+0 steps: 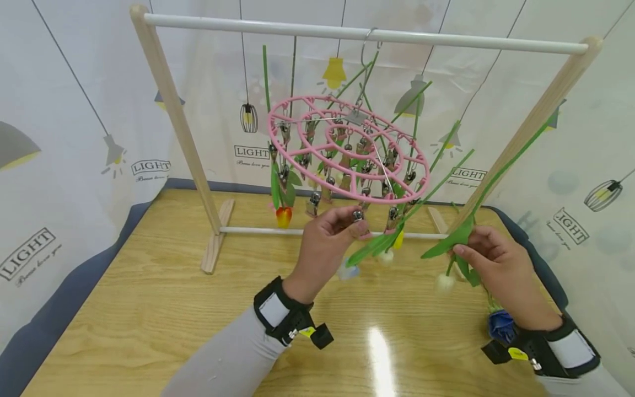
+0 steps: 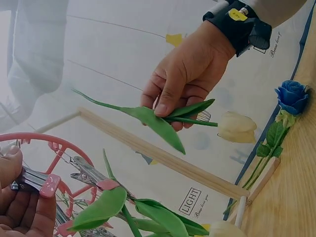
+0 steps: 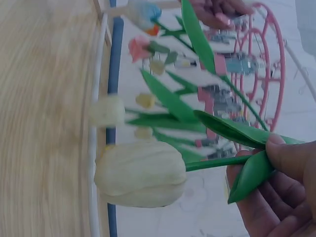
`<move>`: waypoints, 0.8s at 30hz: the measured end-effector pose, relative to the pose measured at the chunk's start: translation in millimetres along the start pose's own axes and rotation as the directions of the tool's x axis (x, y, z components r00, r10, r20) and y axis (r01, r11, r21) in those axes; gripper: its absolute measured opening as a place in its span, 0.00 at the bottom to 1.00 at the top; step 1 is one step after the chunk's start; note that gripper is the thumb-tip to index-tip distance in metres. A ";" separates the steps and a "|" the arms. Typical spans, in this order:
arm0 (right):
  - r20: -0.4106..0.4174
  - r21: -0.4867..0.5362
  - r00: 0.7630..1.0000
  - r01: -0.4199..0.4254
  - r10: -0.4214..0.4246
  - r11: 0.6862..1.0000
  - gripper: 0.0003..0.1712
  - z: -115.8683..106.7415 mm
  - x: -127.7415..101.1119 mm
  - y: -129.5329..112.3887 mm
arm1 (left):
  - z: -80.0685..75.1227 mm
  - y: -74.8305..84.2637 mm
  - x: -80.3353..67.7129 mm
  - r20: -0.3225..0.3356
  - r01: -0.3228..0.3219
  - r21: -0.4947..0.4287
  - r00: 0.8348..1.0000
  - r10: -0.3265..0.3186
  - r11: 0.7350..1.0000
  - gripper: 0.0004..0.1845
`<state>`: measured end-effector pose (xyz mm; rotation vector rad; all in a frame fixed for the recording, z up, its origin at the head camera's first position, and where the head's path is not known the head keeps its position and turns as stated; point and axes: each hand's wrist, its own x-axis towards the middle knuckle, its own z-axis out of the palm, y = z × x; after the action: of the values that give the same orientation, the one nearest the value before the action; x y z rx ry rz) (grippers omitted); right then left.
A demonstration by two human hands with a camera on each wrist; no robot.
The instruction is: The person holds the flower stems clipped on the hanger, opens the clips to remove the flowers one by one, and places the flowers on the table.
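The white tulip (image 1: 445, 283) is in your right hand (image 1: 511, 270), thumb and fingers pinched on its stem and leaves, the bloom hanging downward. I judge it light, with a bendable stem and a soft head, so it is better that you hold the stem and do not squeeze the petals. Your left hand (image 1: 322, 248) pinches a metal clip (image 1: 358, 215) under the pink rack (image 1: 353, 182). The other hanging flowers stand close at the right side. The long stem crosses before the wooden post (image 1: 541, 110); touching, I cannot tell. Toward you, the table (image 1: 198, 331) gives more open room
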<state>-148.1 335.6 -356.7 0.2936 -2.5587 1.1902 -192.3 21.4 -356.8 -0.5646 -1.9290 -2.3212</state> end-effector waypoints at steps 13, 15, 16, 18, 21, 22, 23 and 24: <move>-0.186 -0.080 0.974 -0.143 0.126 0.987 0.23 -33.3 7.0 50.2 | 2.0 1.6 -1.1 -0.008 -0.009 0.041 1.000 0.010 0.999 0.16; -0.181 -0.086 0.970 -0.181 0.164 0.980 0.23 -36.1 8.6 57.7 | 2.1 1.6 -0.9 -0.009 -0.014 0.037 1.000 0.014 0.999 0.16; -0.172 -0.093 0.968 -0.202 0.184 0.975 0.23 -37.1 9.3 61.3 | 2.2 1.7 -0.7 -0.009 -0.014 0.033 1.000 0.014 0.999 0.16; -0.136 -0.096 0.965 -0.237 0.223 0.967 0.26 -38.7 10.6 69.1 | 2.4 1.7 -0.1 -0.010 -0.009 0.026 1.000 0.009 1.000 0.17; -0.052 -0.113 0.957 -0.291 0.287 0.950 0.33 -39.7 13.4 82.2 | 2.7 1.4 0.3 -0.011 -0.001 0.020 1.000 0.001 1.000 0.17; -0.025 -0.120 0.952 -0.305 0.304 0.945 0.34 -39.3 14.3 86.9 | 2.9 1.4 0.3 -0.010 0.002 0.020 1.000 -0.002 1.000 0.17; 0.001 -0.132 0.948 -0.316 0.319 0.939 0.35 -38.6 15.2 91.9 | 2.9 1.2 0.3 -0.009 0.004 0.020 1.000 -0.004 1.000 0.17; 0.026 -0.147 0.942 -0.326 0.333 0.934 0.36 -37.7 16.0 96.7 | 3.0 1.1 0.3 -0.008 0.007 0.020 1.000 -0.007 1.000 0.17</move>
<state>-185.7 425.2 -396.5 -0.1489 -2.7974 1.1094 -191.5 24.1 -355.3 -0.5470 -1.9512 -2.3025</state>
